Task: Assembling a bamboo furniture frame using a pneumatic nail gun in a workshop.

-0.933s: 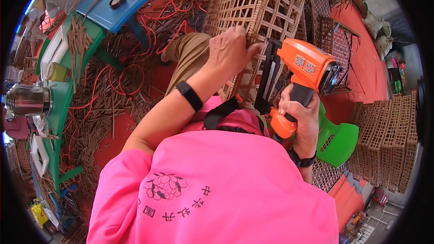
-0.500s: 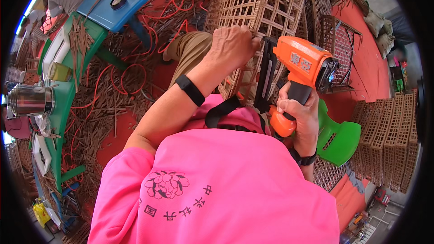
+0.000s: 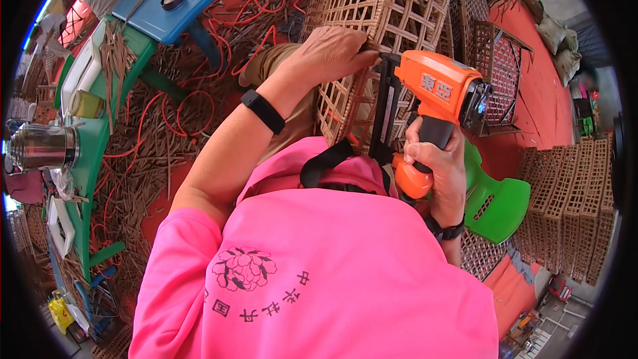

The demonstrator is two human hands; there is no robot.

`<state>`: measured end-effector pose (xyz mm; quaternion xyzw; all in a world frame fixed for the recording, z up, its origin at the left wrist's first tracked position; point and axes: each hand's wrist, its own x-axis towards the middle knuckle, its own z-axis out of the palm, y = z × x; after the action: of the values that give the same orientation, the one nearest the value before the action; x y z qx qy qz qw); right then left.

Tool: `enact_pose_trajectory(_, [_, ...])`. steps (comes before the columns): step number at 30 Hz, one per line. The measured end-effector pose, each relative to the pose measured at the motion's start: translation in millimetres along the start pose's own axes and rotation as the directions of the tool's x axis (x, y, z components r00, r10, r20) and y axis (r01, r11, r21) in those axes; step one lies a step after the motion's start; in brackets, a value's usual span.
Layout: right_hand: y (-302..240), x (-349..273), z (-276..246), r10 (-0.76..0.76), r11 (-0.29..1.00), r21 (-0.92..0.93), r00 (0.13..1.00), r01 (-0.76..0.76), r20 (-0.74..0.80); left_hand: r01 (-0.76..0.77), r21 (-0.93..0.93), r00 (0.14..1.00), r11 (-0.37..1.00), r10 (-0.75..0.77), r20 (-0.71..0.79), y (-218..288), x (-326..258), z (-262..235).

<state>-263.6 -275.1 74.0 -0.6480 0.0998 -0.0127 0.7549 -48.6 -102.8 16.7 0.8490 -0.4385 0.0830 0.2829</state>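
A brown woven basket (image 3: 413, 3) with open lattice sides stands in front of me, its corner edge facing me. At that edge my left hand (image 3: 334, 53) is closed on the weave, thumb toward the gun; its fingertips are partly hidden. My right hand (image 3: 444, 163) is wrapped round the black grip of an orange nail gun (image 3: 440, 86). The gun's nose meets the basket edge just beside my left thumb, and its long black magazine (image 3: 387, 103) runs down along the basket's near side. I cannot tell whether the nose presses on the strips.
On the left stand a blue table (image 3: 149, 6) and a green table (image 3: 100, 139) holding a metal pot (image 3: 43, 147). Cut strips (image 3: 156, 193) and a red hose (image 3: 193, 96) litter the floor. At right are a green chair (image 3: 498, 206) and stacked woven panels (image 3: 565, 206).
My left hand has shifted slightly left and up along the basket edge, its wrist moving left. The nail gun has moved a little left, its nose still at the edge.
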Motion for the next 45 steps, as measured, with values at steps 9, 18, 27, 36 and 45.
enact_pose_trajectory(9, [1,4,5,0.001,1.0,0.004,1.0,-0.001,0.005,0.095,-0.102,0.994,0.99,-0.089,0.059,5,-17,3])
enact_pose_trajectory(18, [1,6,6,0.02,0.999,-0.032,1.0,-0.02,-0.009,0.223,-0.24,0.972,0.945,-0.196,0.13,15,-28,7])
enact_pose_trajectory(27, [0,8,13,-0.032,0.995,-0.093,0.999,0.029,-0.026,0.124,-0.284,0.992,0.951,-0.124,0.019,7,-29,22])
enact_pose_trajectory(36, [-9,13,28,-0.07,0.994,-0.086,0.996,0.066,-0.049,0.019,-0.354,0.991,0.935,-0.063,-0.114,3,-33,27])
enact_pose_trajectory(45, [-9,8,25,-0.006,0.989,-0.146,0.997,-0.004,-0.072,0.106,-0.343,0.985,0.933,-0.145,-0.089,10,-34,29])
